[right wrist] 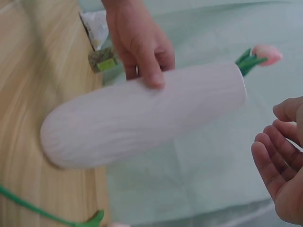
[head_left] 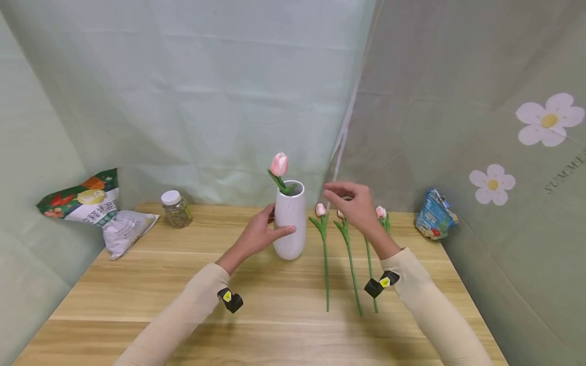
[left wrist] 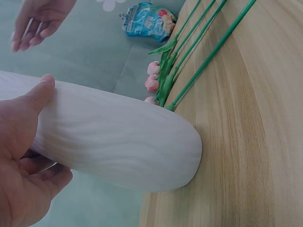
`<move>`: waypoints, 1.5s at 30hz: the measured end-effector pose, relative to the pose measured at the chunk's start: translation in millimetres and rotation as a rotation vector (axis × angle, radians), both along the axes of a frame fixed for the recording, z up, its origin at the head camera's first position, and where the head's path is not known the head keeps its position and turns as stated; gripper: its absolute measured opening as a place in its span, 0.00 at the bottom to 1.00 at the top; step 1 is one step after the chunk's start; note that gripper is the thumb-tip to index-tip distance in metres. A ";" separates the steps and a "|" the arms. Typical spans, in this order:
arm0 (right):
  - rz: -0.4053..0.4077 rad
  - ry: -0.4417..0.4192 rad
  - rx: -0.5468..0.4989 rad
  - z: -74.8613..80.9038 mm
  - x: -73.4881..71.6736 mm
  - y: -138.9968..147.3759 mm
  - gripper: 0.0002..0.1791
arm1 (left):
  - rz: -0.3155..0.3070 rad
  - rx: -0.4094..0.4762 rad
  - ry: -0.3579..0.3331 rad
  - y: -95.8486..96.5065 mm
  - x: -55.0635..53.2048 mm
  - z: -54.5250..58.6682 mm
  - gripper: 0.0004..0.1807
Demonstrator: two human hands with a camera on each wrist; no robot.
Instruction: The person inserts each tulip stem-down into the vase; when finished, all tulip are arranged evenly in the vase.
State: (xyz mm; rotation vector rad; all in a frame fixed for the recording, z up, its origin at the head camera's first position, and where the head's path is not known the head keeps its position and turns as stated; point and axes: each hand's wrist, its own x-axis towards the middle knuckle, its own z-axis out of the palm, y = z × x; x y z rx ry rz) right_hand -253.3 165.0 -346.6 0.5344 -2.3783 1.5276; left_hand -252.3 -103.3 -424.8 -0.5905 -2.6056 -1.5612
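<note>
My left hand (head_left: 257,234) grips the side of a white, ribbed vase (head_left: 290,229), which stands upright on the wooden table. The thumb lies across the vase's front and the other fingers go round behind, partly hidden. One pink tulip (head_left: 279,164) leans out of the vase's mouth to the left, its lower stem hidden inside. To the right of the mouth, in the air, my right hand (head_left: 356,201) has its fingers loosely bent; in the right wrist view its palm (right wrist: 289,198) shows nothing held. Below that hand, several pink tulips (head_left: 321,210) with green stems lie on the table.
A lidded jar (head_left: 177,213) stands at the back left beside a green and white bag (head_left: 93,201) and a smaller pale packet (head_left: 125,233). At the back right is a blue packet (head_left: 432,216). A fabric backdrop (head_left: 206,101) rises behind the wooden table (head_left: 274,315).
</note>
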 end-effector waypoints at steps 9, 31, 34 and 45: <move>-0.095 -0.040 0.010 -26.6 10.0 44.6 0.16 | -0.001 -0.010 -0.003 -1.9 -1.2 -0.6 0.43; -0.366 -0.249 0.103 -116.8 17.9 152.6 0.23 | -0.003 -0.003 -0.011 -1.7 -3.3 -2.2 0.45; -0.386 -0.283 0.170 -126.8 17.3 162.0 0.24 | -0.004 0.000 -0.011 -2.4 -3.4 -3.3 0.45; -0.412 -0.353 0.275 -152.0 11.2 181.5 0.24 | -0.015 0.010 0.002 -1.9 -3.3 -4.0 0.45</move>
